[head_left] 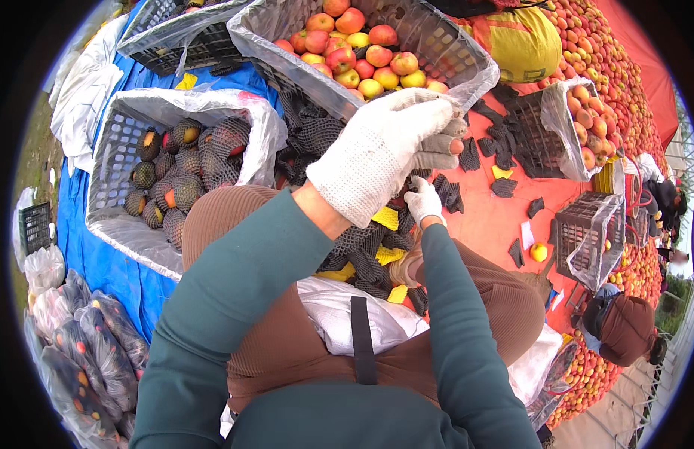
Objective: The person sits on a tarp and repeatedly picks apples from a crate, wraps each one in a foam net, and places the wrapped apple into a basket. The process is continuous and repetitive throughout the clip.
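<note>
My left hand [395,146], in a white knit glove, is raised in front of the apple crate [478,75]. Its fingers reach to the right, slightly bent, and I see nothing held in them. Lower down, my right hand [423,202], also gloved, has its fingers closed at a black foam net sleeve [420,173] by the pile between my legs. Loose black foam net sleeves [354,243] and yellow ones [387,218] make up that pile. Red and yellow apples [353,45] fill part of the lined crate ahead.
To my left stands a lined crate [111,168] of apples in black nets [186,161]. Bagged apples [85,352] lie on the near left. At right are a crate of apples [545,123], another crate [582,232], a loose apple [539,252] and a seated person [624,325]. A large apple heap [601,52] lies behind.
</note>
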`<state>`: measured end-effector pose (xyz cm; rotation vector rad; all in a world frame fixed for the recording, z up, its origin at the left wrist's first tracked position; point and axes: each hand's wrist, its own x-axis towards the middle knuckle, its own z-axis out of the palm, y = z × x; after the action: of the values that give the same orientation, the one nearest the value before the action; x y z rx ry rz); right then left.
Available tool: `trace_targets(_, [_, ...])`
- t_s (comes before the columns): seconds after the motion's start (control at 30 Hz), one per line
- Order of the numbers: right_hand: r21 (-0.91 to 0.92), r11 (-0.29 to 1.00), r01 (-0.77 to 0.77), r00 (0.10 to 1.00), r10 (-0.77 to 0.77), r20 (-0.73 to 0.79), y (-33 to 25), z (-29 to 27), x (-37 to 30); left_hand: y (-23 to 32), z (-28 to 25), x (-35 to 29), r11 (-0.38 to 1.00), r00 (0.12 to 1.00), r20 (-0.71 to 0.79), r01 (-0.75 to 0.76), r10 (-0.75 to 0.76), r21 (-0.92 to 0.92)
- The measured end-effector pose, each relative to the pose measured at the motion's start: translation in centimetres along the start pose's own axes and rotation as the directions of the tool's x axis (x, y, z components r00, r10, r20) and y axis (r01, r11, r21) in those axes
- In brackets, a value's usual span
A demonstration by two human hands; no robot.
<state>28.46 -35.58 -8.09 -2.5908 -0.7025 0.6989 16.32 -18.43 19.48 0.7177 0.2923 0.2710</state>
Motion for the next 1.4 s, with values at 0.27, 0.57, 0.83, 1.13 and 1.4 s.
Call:
trace_targets(0.27, [-0.117, 0.991, 0.068, 0.933, -0.022, 0.36, -3.5, -2.6, 1.5, -0.3, -0.5, 2.6, 0.998, 0.998, -0.028, 0.06, -0.06, -0.014])
trace_targets(0.57, [0.591, 0.795, 0.135, 0.948, -0.278, 0.158, -8.4, -25.2, -6.0, -1.7, 0.0, 3.4, 0.854, 0.968, -0.075, -0.172, 0.238, 0.491])
trace_targets(0.83, [0.799, 0.498, 0.336, 0.929, -0.317, -0.193, -11.6, -24.9, -11.4, -2.4, 1.1, 0.2, 0.939, 0.995, -0.062, 0.096, -0.08, 0.331])
trace_targets(1.13, [0.956, 0.121, 0.267, 0.907, -0.366, -0.207, -12.2, -23.7, -10.3, -1.6, 3.5, -1.0, 0.916, 0.98, 0.126, 0.097, -0.157, 0.388])
trace_targets(1.4, [0.885, 0.446, 0.136, 0.959, -0.283, -0.005, -15.1, -22.7, -10.6, -3.4, 1.3, 1.1, 0.221, 0.916, 0.286, -0.352, 0.281, 0.909])
